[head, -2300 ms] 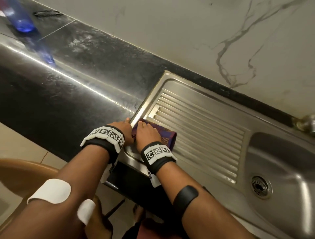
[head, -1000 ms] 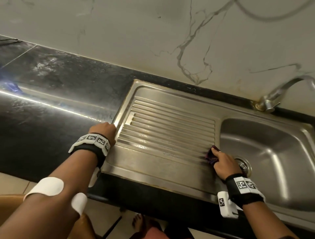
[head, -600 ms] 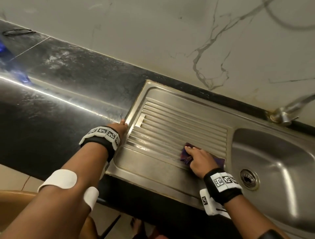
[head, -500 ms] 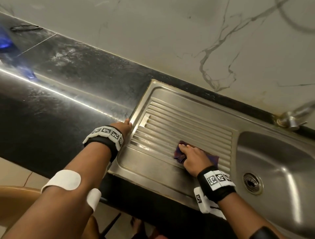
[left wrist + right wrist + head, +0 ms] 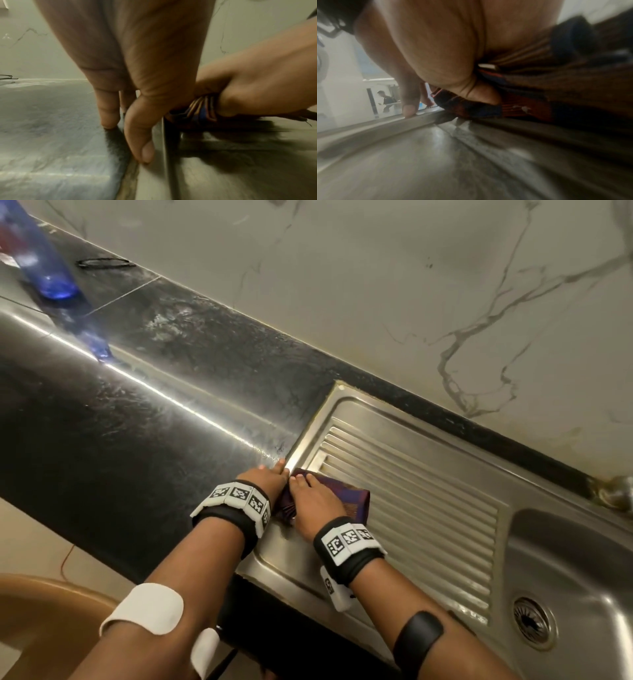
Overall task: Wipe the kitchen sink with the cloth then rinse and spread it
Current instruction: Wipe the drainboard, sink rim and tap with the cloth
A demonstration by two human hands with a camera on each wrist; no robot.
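Observation:
The dark purple striped cloth [image 5: 346,498] lies bunched at the near left corner of the steel sink's ribbed drainboard [image 5: 428,491]. My right hand [image 5: 313,501] lies on top of it and presses it onto the steel. In the left wrist view the right hand's thumb is curled round the folds of the cloth [image 5: 200,112]. My left hand [image 5: 265,479] rests just left of it, straight fingers touching the black counter and the sink's rim. The two hands nearly touch. The right wrist view shows the cloth [image 5: 522,108] squeezed under the palm.
The basin [image 5: 582,559] with its drain [image 5: 532,623] lies to the right, the tap base [image 5: 616,491] behind it. A blue bottle [image 5: 44,265] and a black band [image 5: 102,263] sit far left on the counter [image 5: 120,422]. A brown plastic seat [image 5: 44,611] stands below.
My right hand has slid the cloth leftward across the drainboard, from beside the basin to the left rim next to my left hand. The left hand has stayed put.

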